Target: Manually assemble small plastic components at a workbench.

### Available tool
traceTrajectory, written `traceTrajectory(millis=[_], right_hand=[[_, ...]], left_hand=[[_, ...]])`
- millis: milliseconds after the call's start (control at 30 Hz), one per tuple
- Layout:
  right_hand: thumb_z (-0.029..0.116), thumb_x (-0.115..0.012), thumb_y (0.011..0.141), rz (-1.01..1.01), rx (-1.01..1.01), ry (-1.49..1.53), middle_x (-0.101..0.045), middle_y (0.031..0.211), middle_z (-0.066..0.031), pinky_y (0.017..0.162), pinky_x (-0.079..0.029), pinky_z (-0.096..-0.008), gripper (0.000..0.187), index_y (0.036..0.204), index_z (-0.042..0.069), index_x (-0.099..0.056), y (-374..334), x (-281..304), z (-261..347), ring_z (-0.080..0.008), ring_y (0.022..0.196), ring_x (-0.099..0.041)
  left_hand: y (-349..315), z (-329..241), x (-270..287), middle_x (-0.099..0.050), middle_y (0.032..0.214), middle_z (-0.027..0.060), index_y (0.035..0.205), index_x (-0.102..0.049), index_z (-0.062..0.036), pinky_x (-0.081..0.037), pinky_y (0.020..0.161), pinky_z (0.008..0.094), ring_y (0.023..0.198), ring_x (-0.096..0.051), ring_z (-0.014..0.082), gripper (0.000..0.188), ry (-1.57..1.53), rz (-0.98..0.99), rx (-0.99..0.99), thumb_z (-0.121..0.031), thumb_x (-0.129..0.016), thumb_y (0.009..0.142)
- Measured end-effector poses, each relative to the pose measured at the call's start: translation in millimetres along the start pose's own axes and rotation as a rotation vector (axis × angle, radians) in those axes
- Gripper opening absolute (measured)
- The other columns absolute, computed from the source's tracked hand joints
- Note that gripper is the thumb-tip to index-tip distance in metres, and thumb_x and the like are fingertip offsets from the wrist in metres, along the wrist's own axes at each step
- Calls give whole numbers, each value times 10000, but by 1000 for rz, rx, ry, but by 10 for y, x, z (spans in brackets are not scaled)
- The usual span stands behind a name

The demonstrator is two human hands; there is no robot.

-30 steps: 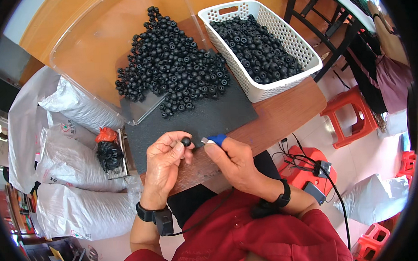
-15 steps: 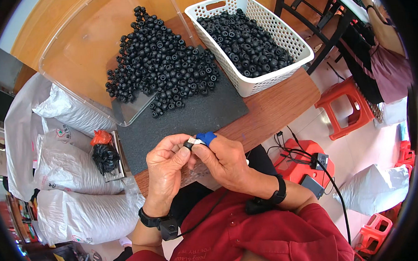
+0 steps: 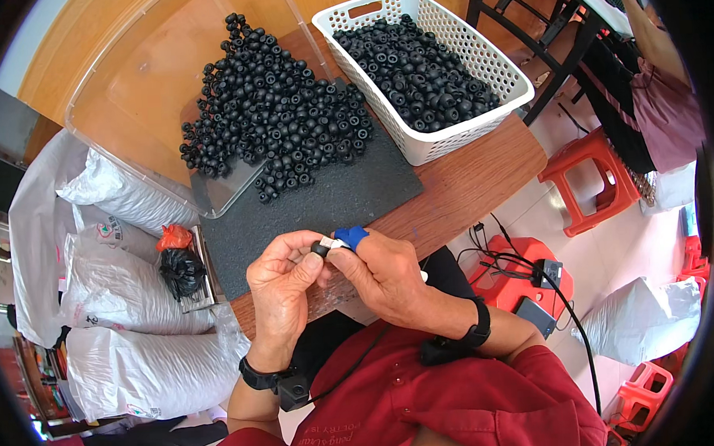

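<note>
Before my body, at the near edge of the wooden table, my two hands meet. Thumb and fingers of my left hand (image 3: pixel 286 280) pinch a small round black part with a hole (image 3: pixel 320 248). My right hand (image 3: pixel 385 271) is closed against it from the other side, a blue wrap (image 3: pixel 351 237) around its index finger. A small whitish piece (image 3: pixel 334 243) shows between the right fingertips and the black part; I cannot tell what it is. Past my hands, a heap of similar black parts (image 3: pixel 280 107) covers a dark mat (image 3: pixel 356 195), partly in a clear plastic bin (image 3: pixel 144 172).
A white perforated basket (image 3: pixel 457 143) full of black parts stands at the table's far right. White sacks (image 3: pixel 132 368) are stacked at left. Red stools (image 3: pixel 586 173) and a red case with cables (image 3: pixel 507 276) are on the floor at right. Another person (image 3: pixel 663 122) sits at far right.
My hands keep the same grip and have shifted only slightly left. Dark and maroon clothing of a person now shows at the lower left.
</note>
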State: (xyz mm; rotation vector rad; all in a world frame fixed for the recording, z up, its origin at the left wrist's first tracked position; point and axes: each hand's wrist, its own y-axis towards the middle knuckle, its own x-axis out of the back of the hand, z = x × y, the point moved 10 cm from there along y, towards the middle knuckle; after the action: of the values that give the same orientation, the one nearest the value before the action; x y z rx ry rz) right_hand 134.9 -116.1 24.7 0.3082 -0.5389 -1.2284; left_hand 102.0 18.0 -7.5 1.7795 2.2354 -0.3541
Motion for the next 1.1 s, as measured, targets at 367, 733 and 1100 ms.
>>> traceTrajectory(millis=[367,733,1100], right_hand=[[139,-622,889,2,30,-8,-551,658,-147,458,-427,-406,213,745,6,-538,2,9,34,-321,533,-564],[157,-657,866,12,94,-64,-527,633,-137,433,-418,-395,257,712,9,-515,-7,1,90,-301,502,-549],[175,-706,829,-17,183,-127,-508,546,-115,383,-401,-376,293,657,31,-518,-20,49,193,-273,438,-533]], left_hand=[[-19,-19,-14,-674,910,99,1044,-619,55,-487,592,203,663,-593,94,226,-6,2,-14,-41,-672,846],[-25,-11,9,-668,895,101,1028,-623,59,-481,578,207,654,-586,100,219,20,2,-9,-47,-677,844],[-36,-25,-51,-669,867,122,995,-633,81,-481,562,208,635,-584,108,235,-19,28,27,-56,-702,818]])
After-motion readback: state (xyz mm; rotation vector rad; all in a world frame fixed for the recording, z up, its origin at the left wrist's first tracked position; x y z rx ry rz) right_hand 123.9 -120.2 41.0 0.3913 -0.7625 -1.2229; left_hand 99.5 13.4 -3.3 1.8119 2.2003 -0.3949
